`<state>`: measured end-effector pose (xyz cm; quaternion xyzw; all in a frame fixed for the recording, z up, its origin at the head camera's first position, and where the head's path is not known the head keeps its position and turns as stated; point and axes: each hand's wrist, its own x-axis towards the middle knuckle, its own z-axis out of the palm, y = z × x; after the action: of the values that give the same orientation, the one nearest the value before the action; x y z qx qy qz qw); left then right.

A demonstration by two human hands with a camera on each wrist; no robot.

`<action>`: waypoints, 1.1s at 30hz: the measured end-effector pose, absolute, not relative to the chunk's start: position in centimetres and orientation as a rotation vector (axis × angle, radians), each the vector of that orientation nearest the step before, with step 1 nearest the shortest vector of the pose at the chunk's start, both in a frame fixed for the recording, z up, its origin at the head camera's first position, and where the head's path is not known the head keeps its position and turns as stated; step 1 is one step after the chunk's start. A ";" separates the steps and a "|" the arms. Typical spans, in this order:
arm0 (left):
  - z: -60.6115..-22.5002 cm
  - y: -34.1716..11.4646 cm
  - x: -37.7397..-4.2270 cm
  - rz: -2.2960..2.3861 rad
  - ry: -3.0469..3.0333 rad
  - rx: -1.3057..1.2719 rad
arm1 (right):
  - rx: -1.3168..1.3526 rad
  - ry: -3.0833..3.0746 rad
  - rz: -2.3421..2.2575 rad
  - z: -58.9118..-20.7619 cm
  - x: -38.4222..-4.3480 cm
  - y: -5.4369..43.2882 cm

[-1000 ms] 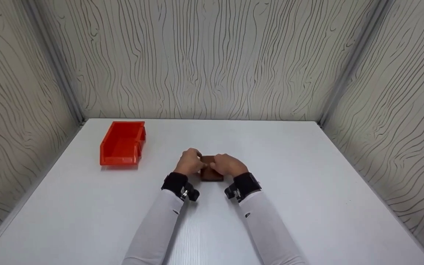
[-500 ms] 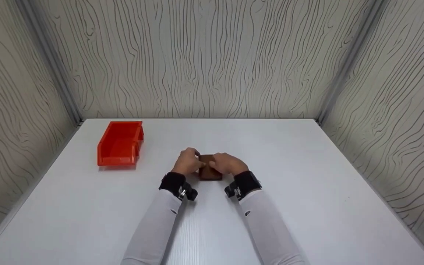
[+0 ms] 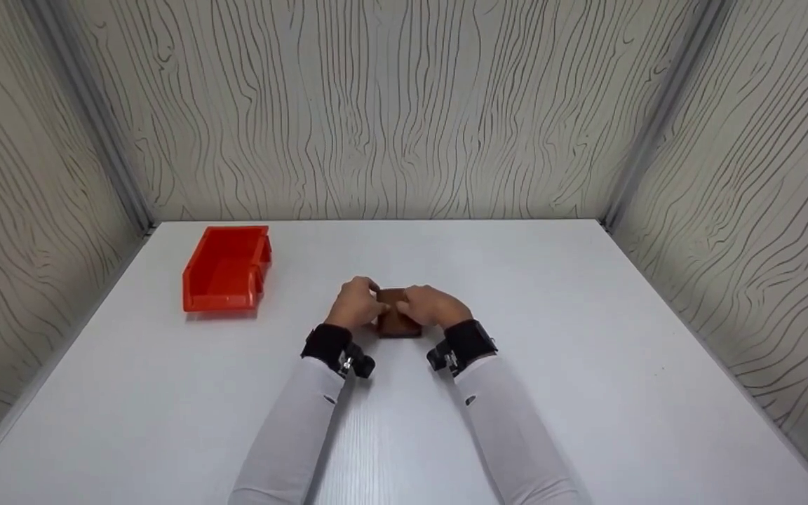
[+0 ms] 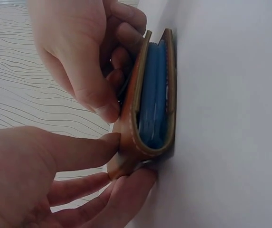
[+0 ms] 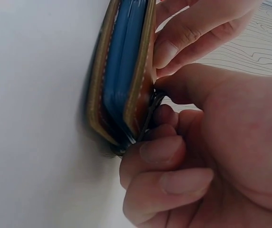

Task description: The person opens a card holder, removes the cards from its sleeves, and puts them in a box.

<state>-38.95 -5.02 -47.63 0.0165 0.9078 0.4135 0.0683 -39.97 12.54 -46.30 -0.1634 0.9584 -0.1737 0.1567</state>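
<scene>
A small brown leather card wallet [image 3: 400,324] lies at the middle of the white table between my two hands. Blue plastic sleeves [image 4: 154,95] show inside its fold. My left hand [image 3: 355,305] grips the folded spine end, thumb on the upper cover and fingers round the spine. At the opposite, open-edged end my right hand [image 3: 437,306] holds the wallet, its thumb on the upper cover and its fingers curled by the edge. A small dark metal piece [image 5: 155,105] shows between that thumb and the fingers. The wallet's far side is partly hidden by the hands.
A red plastic bin [image 3: 225,270] stands at the back left of the white table [image 3: 586,365]. Wood-grain panels [image 3: 376,112] enclose the table at the back and both sides. Each wrist carries a black strap with a small camera.
The whole head view has shifted slightly left and up. Both hands keep their hold on the wallet, with the two thumbs a little closer together.
</scene>
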 end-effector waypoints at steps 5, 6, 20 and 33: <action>-47.7 -5.1 -39.1 1.245 2.723 0.049 | -0.470 2.745 -0.489 -46.2 -39.9 12.5; -47.7 -5.1 -39.1 1.245 2.728 0.055 | -0.468 2.741 -0.490 -46.2 -39.9 12.5; -47.7 -5.4 -39.1 1.217 2.780 0.105 | -0.514 2.718 -0.518 -45.9 -39.9 12.5; -47.6 -4.9 -39.0 1.241 2.720 0.047 | -0.549 2.695 -0.435 -45.7 -39.8 12.4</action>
<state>-39.02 -4.91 -47.63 0.0156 0.9070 0.4139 0.0758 -39.78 12.41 -45.74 -0.1942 0.9524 -0.1536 0.1777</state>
